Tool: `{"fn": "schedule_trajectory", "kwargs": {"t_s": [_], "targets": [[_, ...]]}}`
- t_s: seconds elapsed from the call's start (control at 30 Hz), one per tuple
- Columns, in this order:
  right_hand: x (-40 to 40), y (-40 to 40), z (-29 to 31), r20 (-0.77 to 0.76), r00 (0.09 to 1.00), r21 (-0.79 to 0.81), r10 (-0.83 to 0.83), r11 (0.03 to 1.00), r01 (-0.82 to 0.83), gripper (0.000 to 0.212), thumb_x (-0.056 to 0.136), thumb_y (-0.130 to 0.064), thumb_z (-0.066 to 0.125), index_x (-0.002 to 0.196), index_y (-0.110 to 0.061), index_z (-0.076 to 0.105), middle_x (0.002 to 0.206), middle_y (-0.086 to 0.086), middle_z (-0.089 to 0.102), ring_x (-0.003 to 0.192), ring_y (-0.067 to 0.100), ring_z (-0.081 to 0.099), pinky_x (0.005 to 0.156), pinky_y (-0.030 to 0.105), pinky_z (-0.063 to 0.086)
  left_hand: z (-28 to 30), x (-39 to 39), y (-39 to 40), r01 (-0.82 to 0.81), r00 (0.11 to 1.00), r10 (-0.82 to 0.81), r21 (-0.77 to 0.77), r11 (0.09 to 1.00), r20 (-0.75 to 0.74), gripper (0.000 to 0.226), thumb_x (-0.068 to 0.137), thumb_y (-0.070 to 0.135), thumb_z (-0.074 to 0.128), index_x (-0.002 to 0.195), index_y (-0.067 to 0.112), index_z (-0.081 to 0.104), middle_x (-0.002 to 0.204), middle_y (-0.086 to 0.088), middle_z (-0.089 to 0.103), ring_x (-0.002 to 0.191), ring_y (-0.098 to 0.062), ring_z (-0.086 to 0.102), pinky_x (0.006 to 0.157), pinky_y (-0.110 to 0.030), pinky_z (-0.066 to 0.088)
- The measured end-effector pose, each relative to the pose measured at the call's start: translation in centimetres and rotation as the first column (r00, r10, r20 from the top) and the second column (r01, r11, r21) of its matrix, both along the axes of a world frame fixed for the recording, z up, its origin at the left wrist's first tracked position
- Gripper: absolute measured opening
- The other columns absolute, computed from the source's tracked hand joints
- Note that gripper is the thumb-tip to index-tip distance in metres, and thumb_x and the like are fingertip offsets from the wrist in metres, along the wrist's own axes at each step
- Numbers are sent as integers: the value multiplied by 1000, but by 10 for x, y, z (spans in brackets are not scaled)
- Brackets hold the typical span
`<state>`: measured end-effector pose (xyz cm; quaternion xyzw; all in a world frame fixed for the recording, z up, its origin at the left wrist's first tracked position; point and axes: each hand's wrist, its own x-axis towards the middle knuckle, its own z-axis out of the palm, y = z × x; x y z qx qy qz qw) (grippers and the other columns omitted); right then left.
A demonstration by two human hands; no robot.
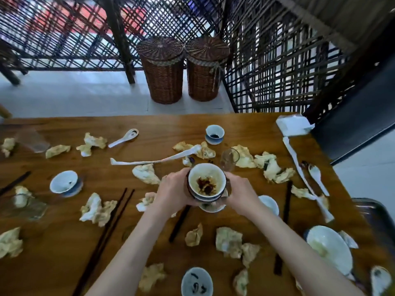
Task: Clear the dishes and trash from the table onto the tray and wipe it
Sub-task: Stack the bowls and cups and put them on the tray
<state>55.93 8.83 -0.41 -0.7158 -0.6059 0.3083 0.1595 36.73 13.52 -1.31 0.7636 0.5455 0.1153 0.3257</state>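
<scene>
A stack of small bowls [207, 183], the top one white inside with dark red sauce, is held above the middle of the wooden table [64, 236]. My left hand [173, 191] grips its left side and my right hand [240, 194] grips its right side. A small dish sits under the stack. Several crumpled stained napkins [97, 208] lie all over the table. A metal tray [378, 218] shows at the right edge. A clear glass [229, 160] stands just behind the stack.
Other small bowls [65, 183] [214, 134] [197, 282], a large white bowl [329, 248], ceramic spoons [125, 138] [316, 178], dark chopsticks [109, 229] and paper chopstick wrappers [154, 161] are scattered about. Two wicker baskets [164, 69] stand beyond the table. A napkin pack [294, 124] lies at the far right corner.
</scene>
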Motion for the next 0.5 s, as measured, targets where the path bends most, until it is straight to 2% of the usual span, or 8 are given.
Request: {"fn": "schedule_trajectory", "kwargs": {"t_s": [0.1, 0.3, 0.4, 0.5], "targets": [[15, 2, -3, -7, 999, 4, 32, 999, -32, 70, 57, -23, 87, 121, -22, 57, 116, -4, 64, 106, 16, 58, 76, 22, 41, 0, 14, -3, -15, 999, 16, 14, 1000, -38, 91, 48, 39, 89, 128, 23, 49, 117, -1, 63, 111, -26, 54, 94, -41, 43], [26, -2, -15, -27, 997, -81, 65, 994, -67, 68, 55, -18, 89, 114, -20, 56, 112, -3, 63, 104, 17, 58, 83, 32, 49, -7, 26, -16, -49, 991, 47, -11, 999, -124, 96, 49, 36, 89, 133, 25, 44, 123, -1, 59, 115, -24, 50, 95, -38, 41], [29, -4, -19, -60, 996, -93, 64, 993, -70, 65, 56, -17, 88, 111, -20, 54, 109, -3, 63, 102, 16, 58, 81, 30, 48, -10, 27, -18, -80, 994, 75, -65, 995, -74, 99, 49, 29, 90, 136, 25, 42, 130, 3, 55, 122, -21, 47, 98, -35, 40], [31, -5, -22, -84, 994, -101, 63, 992, -72, 65, 56, -17, 88, 111, -21, 53, 107, -5, 63, 101, 15, 58, 80, 30, 49, -13, 28, -19, -104, 995, 103, -135, 985, -18, 99, 50, 22, 91, 136, 26, 41, 130, 7, 54, 121, -15, 48, 94, -28, 41]]}}
